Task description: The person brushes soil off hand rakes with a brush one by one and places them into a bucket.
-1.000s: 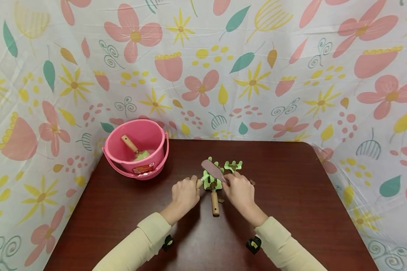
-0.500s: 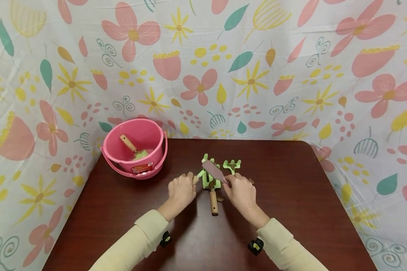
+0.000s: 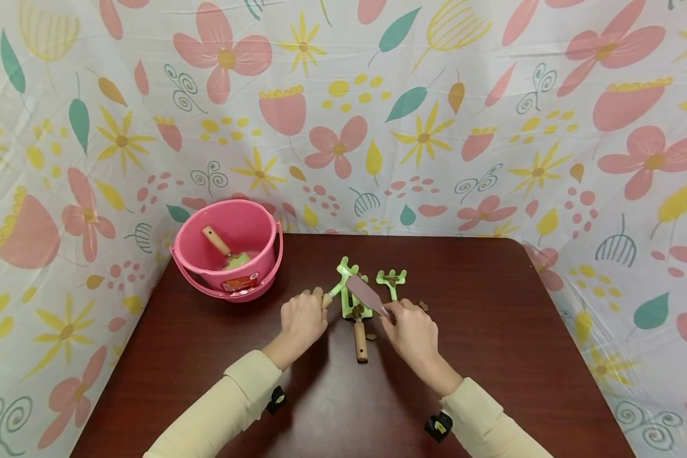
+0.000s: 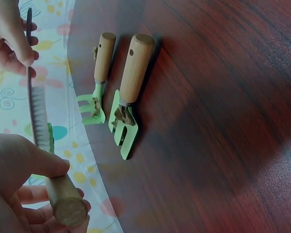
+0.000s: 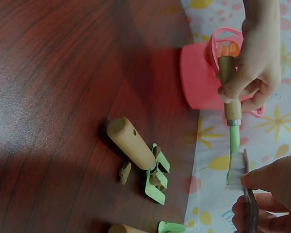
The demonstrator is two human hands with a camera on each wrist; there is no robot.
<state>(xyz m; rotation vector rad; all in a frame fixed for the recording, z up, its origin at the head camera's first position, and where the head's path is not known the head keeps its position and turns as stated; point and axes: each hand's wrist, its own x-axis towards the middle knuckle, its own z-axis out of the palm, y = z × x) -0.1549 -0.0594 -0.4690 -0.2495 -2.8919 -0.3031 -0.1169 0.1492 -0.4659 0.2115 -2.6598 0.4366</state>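
Note:
My left hand [image 3: 303, 321] grips the wooden handle of a small green hand rake [image 3: 345, 270], its tines raised above the table. In my right hand [image 3: 415, 337] is a brush [image 3: 365, 294] with a flat mauve back, pinched at its handle. The right wrist view shows the white bristles [image 5: 237, 170] against the green metal of the rake. Below them lies a green slotted hand fork [image 3: 361, 341] with a wooden handle and brown clumps on its head. Beyond my right hand, another green rake [image 3: 392, 278] rests on the table, brown bits on it; my hand covers its handle.
A pink bucket [image 3: 177, 251] stands at the back left, holding a wooden-handled green tool [image 3: 217, 240]. Loose brown pieces [image 3: 370, 336] lie by the fork and right of the farther rake. A flowered cloth [image 3: 343, 127] hangs behind the dark wooden table [image 3: 481, 381].
My left hand has shifted slightly left with the rake. My right hand has drawn the brush a little right and toward me, so more of the rake's head shows.

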